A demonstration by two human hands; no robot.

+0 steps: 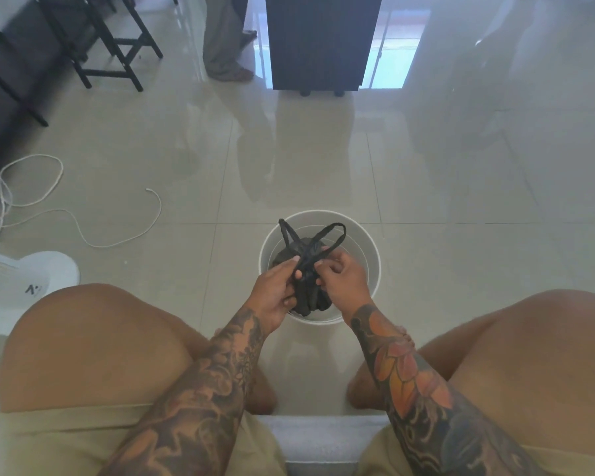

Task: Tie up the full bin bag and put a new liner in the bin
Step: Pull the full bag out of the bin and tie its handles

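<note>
Bin: a round white bin standing on the tiled floor, between the seated person's knees and a little ahead of them; its rim shows all round except where the hands cross it.
Contents: a black bin bag sits inside the bin, its gathered neck bunched up at about rim height at the near side.
Bag's look: dark, matte, creased plastic; two thin handle loops stick up and fan apart over the far half of the bin, one leaning left, one arching right. The loops cross where the fingers meet them; whether a knot is formed cannot be told.
Left hand: curled round the bag's neck, thumb and fingers pinching the base of the left loop.
Right hand: fingers bent, pinching the base of the right loop, just beside the left hand.
Room around the bin: bare floor ahead and to the right of it.
Left edge of floor: a white fan base and a loose white cable, well apart from the bin.
Far side: a dark cabinet on small feet, black stool legs at the far left corner, and another person's trouser legs between them.
</note>
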